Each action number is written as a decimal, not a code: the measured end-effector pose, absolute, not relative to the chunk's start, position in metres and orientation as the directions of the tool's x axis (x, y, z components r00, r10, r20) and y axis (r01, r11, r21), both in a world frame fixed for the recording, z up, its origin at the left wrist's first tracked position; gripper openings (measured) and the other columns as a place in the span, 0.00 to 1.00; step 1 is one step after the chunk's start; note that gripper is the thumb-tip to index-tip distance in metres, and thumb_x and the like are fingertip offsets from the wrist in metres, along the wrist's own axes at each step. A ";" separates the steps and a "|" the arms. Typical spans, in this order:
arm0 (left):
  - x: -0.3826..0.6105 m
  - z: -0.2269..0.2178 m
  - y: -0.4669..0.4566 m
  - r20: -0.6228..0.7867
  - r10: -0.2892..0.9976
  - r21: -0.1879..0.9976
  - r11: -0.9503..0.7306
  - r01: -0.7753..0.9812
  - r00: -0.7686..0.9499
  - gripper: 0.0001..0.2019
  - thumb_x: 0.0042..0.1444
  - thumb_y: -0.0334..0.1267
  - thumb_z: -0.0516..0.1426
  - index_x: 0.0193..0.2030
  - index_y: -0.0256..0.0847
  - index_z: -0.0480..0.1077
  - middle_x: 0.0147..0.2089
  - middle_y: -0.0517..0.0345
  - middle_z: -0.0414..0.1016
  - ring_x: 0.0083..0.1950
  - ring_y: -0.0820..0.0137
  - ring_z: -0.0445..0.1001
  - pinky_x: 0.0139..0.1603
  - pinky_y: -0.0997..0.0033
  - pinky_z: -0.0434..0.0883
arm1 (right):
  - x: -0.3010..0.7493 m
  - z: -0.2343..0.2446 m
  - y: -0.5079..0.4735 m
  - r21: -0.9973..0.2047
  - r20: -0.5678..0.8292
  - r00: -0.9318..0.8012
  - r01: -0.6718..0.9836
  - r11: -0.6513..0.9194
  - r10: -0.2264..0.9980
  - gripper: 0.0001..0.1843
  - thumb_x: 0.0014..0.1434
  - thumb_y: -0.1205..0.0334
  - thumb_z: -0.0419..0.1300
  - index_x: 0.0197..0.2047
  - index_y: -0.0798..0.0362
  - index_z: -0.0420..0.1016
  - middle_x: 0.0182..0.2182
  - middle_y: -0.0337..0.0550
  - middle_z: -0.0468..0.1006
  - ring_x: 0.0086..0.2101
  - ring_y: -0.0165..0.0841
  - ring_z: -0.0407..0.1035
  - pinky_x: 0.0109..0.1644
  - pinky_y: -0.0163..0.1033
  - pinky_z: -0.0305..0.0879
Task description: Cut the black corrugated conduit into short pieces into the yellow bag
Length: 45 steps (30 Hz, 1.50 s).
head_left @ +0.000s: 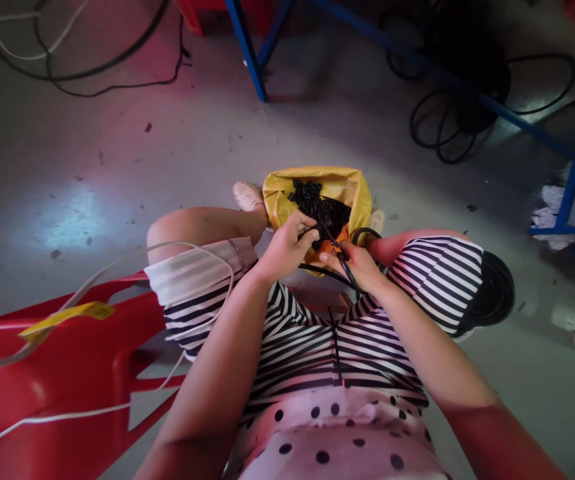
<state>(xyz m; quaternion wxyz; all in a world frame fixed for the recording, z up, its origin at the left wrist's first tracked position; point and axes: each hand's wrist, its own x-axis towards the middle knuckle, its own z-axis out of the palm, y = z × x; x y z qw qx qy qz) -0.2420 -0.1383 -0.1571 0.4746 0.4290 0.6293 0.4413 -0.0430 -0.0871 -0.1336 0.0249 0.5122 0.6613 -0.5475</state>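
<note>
The yellow bag [317,190] stands on the grey floor [92,187] between the person's knees, soft and open, full of small black pieces [323,208] that look light and hard. A thin black cable [340,257], limp and easy to bend, lies at the bag's near edge. The left hand [287,248] and right hand [360,265] pinch it together, probably near its end. A red chair [67,373] stands at the left.
</note>
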 end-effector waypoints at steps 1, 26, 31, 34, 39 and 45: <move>-0.242 -0.156 -0.138 -0.228 0.956 0.961 0.251 0.117 -0.185 0.08 0.61 0.36 0.60 0.45 0.42 0.66 0.38 0.59 0.75 0.42 0.69 0.77 0.45 0.68 0.73 | -0.043 -0.134 -0.087 -0.697 -0.596 -0.478 0.706 -0.120 0.646 0.25 0.59 0.35 0.66 0.36 0.50 0.71 0.30 0.40 0.78 0.34 0.37 0.72 0.37 0.36 0.61; -0.238 -0.150 -0.136 -0.264 0.942 0.948 0.293 0.124 -0.207 0.09 0.60 0.38 0.61 0.42 0.43 0.65 0.37 0.59 0.75 0.42 0.67 0.78 0.46 0.66 0.74 | -0.043 -0.133 -0.087 -0.714 -0.598 -0.488 0.685 -0.145 0.636 0.25 0.61 0.35 0.64 0.36 0.50 0.70 0.30 0.39 0.78 0.33 0.36 0.72 0.38 0.37 0.61; -0.237 -0.150 -0.136 -0.271 0.938 0.946 0.301 0.121 -0.217 0.09 0.60 0.37 0.61 0.42 0.42 0.65 0.37 0.59 0.75 0.42 0.67 0.78 0.45 0.67 0.74 | -0.044 -0.132 -0.087 -0.711 -0.604 -0.497 0.689 -0.140 0.623 0.27 0.61 0.33 0.64 0.37 0.50 0.71 0.30 0.39 0.77 0.33 0.37 0.72 0.38 0.37 0.61; -0.237 -0.150 -0.136 -0.269 0.936 0.944 0.303 0.132 -0.227 0.08 0.60 0.37 0.61 0.42 0.43 0.65 0.37 0.59 0.75 0.42 0.67 0.78 0.45 0.67 0.74 | -0.044 -0.132 -0.087 -0.715 -0.605 -0.498 0.683 -0.149 0.621 0.27 0.61 0.33 0.64 0.37 0.50 0.71 0.30 0.39 0.77 0.33 0.37 0.72 0.38 0.37 0.61; -0.236 -0.146 -0.136 -0.270 0.938 0.940 0.306 0.152 -0.219 0.08 0.60 0.37 0.61 0.42 0.43 0.65 0.36 0.59 0.75 0.42 0.67 0.78 0.46 0.66 0.73 | -0.044 -0.132 -0.087 -0.709 -0.608 -0.497 0.691 -0.141 0.619 0.27 0.61 0.33 0.63 0.36 0.50 0.69 0.29 0.38 0.76 0.33 0.36 0.71 0.38 0.37 0.60; -0.236 -0.144 -0.135 -0.276 0.937 0.935 0.313 0.167 -0.215 0.07 0.60 0.36 0.60 0.42 0.43 0.65 0.37 0.58 0.76 0.43 0.67 0.79 0.47 0.66 0.74 | -0.044 -0.132 -0.087 -0.715 -0.599 -0.498 0.685 -0.140 0.627 0.26 0.61 0.33 0.63 0.36 0.50 0.70 0.29 0.38 0.76 0.33 0.36 0.71 0.37 0.37 0.60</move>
